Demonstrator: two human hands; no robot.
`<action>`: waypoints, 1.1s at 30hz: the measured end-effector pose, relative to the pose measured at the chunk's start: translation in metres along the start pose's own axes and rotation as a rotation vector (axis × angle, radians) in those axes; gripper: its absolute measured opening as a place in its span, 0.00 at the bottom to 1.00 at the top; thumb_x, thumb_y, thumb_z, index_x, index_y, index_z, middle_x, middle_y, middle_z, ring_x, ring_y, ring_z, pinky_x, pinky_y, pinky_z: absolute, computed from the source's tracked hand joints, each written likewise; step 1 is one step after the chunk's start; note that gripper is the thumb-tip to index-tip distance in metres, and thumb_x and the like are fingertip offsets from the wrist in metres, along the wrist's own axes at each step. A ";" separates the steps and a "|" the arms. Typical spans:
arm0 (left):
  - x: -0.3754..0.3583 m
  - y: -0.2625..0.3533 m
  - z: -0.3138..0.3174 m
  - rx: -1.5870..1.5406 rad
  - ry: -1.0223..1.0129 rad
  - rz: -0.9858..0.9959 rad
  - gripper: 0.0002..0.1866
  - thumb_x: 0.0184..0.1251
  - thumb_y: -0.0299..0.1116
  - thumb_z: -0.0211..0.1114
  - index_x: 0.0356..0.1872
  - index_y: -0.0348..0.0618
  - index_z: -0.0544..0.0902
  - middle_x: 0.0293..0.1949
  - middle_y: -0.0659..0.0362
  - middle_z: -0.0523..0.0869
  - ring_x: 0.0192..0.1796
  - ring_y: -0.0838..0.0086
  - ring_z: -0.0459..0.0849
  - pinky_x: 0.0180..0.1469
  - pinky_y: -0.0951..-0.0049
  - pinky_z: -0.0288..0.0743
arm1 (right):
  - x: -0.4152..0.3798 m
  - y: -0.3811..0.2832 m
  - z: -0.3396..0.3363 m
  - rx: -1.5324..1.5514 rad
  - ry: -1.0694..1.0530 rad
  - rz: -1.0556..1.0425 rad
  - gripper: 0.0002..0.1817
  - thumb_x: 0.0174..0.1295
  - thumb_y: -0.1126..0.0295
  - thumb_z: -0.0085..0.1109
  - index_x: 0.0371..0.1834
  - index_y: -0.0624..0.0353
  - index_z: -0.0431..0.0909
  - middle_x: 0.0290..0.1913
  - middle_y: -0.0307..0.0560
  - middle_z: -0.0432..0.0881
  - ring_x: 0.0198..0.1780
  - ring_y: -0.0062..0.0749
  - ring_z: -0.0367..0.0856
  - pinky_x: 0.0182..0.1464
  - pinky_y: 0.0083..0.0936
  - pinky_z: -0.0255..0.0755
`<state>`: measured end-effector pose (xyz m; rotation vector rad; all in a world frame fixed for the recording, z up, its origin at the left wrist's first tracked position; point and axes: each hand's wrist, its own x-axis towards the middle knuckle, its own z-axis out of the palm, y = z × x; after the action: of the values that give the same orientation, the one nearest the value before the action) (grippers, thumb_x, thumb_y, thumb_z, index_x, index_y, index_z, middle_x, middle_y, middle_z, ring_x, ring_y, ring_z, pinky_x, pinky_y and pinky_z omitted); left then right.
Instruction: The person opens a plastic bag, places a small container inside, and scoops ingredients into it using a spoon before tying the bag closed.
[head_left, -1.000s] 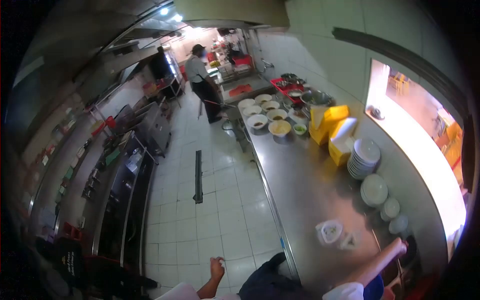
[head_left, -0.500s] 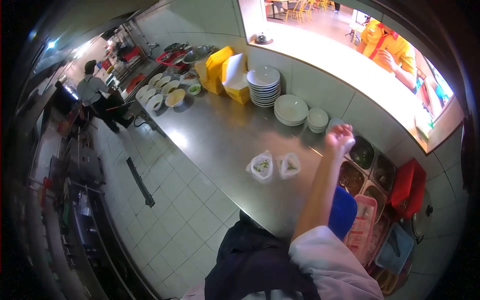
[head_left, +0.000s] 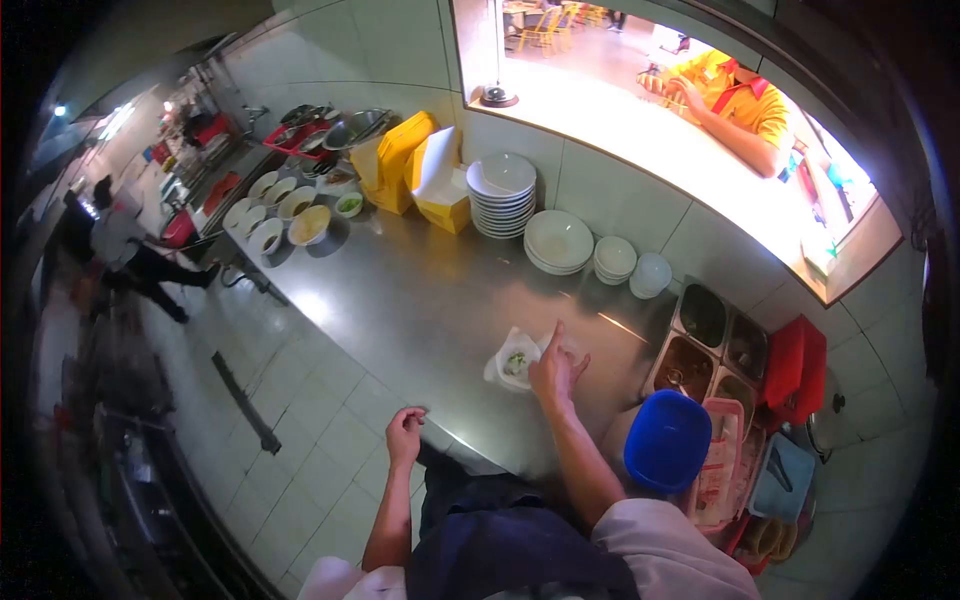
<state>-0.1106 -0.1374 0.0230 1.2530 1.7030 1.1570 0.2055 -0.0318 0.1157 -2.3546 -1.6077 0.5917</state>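
Because the bag sits near, our right hand hovers beside it, fingers wide; our left hand curls, contents unclear.

- Steel table, under the plate stack
- Yellow boxes, just left of the plate stack
- Filled bowls, farther left of it
- White bowls, right of it
- White bag with greens, nearer than it

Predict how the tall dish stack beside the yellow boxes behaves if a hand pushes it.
The tall dish stack is probably heavy and breakable: many white, ceramic-looking dishes piled up. Pushed low, it might slide, since the metal counter looks smooth and shiny. Pushed high, it could shift or tip; it stands clearly taller than the neighboring bowl stack.
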 end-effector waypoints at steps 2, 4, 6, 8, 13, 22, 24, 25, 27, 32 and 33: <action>0.010 0.018 0.008 -0.066 -0.119 0.045 0.07 0.74 0.21 0.58 0.42 0.38 0.85 0.38 0.57 0.89 0.40 0.73 0.88 0.47 0.74 0.80 | 0.000 0.010 0.014 0.030 0.234 -0.182 0.56 0.51 0.70 0.70 0.84 0.53 0.46 0.44 0.51 0.88 0.55 0.49 0.84 0.78 0.65 0.41; 0.018 0.035 -0.005 -0.101 -0.207 0.076 0.08 0.73 0.20 0.59 0.43 0.39 0.86 0.39 0.57 0.89 0.41 0.71 0.88 0.47 0.73 0.80 | -0.007 -0.007 0.020 0.067 0.377 -0.316 0.54 0.51 0.74 0.69 0.83 0.52 0.50 0.39 0.47 0.88 0.52 0.45 0.86 0.78 0.63 0.42; 0.025 0.051 -0.026 -0.054 -0.282 0.143 0.09 0.71 0.20 0.60 0.44 0.41 0.87 0.40 0.55 0.89 0.42 0.69 0.88 0.48 0.72 0.80 | -0.025 -0.045 0.008 0.114 0.430 -0.414 0.52 0.50 0.77 0.69 0.82 0.50 0.54 0.39 0.46 0.87 0.53 0.42 0.86 0.78 0.61 0.43; 0.033 0.069 -0.067 0.004 -0.386 0.120 0.12 0.68 0.20 0.65 0.49 0.45 0.88 0.49 0.54 0.87 0.52 0.65 0.86 0.54 0.69 0.79 | -0.041 -0.089 0.004 0.113 0.346 -0.471 0.52 0.51 0.77 0.69 0.83 0.48 0.54 0.39 0.45 0.87 0.53 0.41 0.86 0.79 0.60 0.42; 0.074 0.086 -0.156 0.329 -0.268 0.441 0.22 0.62 0.32 0.74 0.59 0.53 0.85 0.60 0.53 0.77 0.62 0.58 0.77 0.61 0.61 0.75 | -0.058 -0.203 0.061 0.048 0.127 -0.776 0.51 0.52 0.73 0.67 0.83 0.52 0.54 0.41 0.43 0.88 0.50 0.36 0.87 0.78 0.65 0.41; 0.133 0.040 -0.273 0.613 -0.026 0.182 0.26 0.59 0.36 0.75 0.60 0.50 0.84 0.39 0.52 0.79 0.42 0.57 0.82 0.45 0.59 0.78 | -0.082 -0.403 0.177 -0.136 -0.474 -1.159 0.54 0.60 0.64 0.69 0.85 0.51 0.42 0.40 0.52 0.88 0.52 0.50 0.87 0.76 0.73 0.42; 0.149 0.029 -0.294 0.616 0.017 0.102 0.25 0.57 0.34 0.76 0.59 0.51 0.85 0.39 0.53 0.79 0.39 0.57 0.83 0.43 0.59 0.79 | -0.080 -0.437 0.193 -0.134 -0.540 -1.207 0.57 0.59 0.65 0.71 0.85 0.51 0.39 0.39 0.55 0.87 0.50 0.53 0.87 0.76 0.74 0.43; 0.162 0.026 -0.305 0.629 0.008 0.081 0.24 0.58 0.35 0.76 0.58 0.50 0.85 0.40 0.53 0.80 0.39 0.58 0.83 0.43 0.60 0.79 | -0.075 -0.453 0.201 -0.132 -0.570 -1.233 0.59 0.58 0.65 0.72 0.85 0.51 0.37 0.38 0.57 0.87 0.49 0.55 0.87 0.75 0.75 0.44; 0.186 0.020 -0.329 0.659 -0.013 0.031 0.22 0.59 0.36 0.76 0.56 0.48 0.87 0.42 0.54 0.82 0.40 0.60 0.85 0.43 0.61 0.80 | -0.063 -0.482 0.223 -0.116 -0.577 -1.261 0.57 0.60 0.63 0.70 0.86 0.48 0.37 0.36 0.56 0.86 0.47 0.55 0.87 0.75 0.75 0.45; 0.280 0.000 -0.388 0.688 -0.009 -0.022 0.16 0.58 0.34 0.75 0.48 0.49 0.88 0.43 0.58 0.87 0.41 0.62 0.89 0.43 0.63 0.82 | -0.015 -0.574 0.256 -0.124 -0.641 -1.317 0.55 0.62 0.61 0.69 0.86 0.44 0.39 0.36 0.55 0.87 0.48 0.55 0.87 0.76 0.72 0.46; 0.303 -0.003 -0.399 0.693 -0.017 -0.047 0.14 0.59 0.34 0.75 0.47 0.49 0.88 0.44 0.58 0.87 0.42 0.62 0.89 0.43 0.63 0.82 | -0.001 -0.593 0.267 -0.040 -0.644 -1.324 0.54 0.63 0.62 0.68 0.86 0.44 0.40 0.40 0.54 0.86 0.51 0.54 0.85 0.75 0.71 0.47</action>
<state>-0.5559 0.0565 0.1457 1.5940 2.1986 0.5211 -0.4105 0.1781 0.1180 -0.6373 -2.8609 0.9436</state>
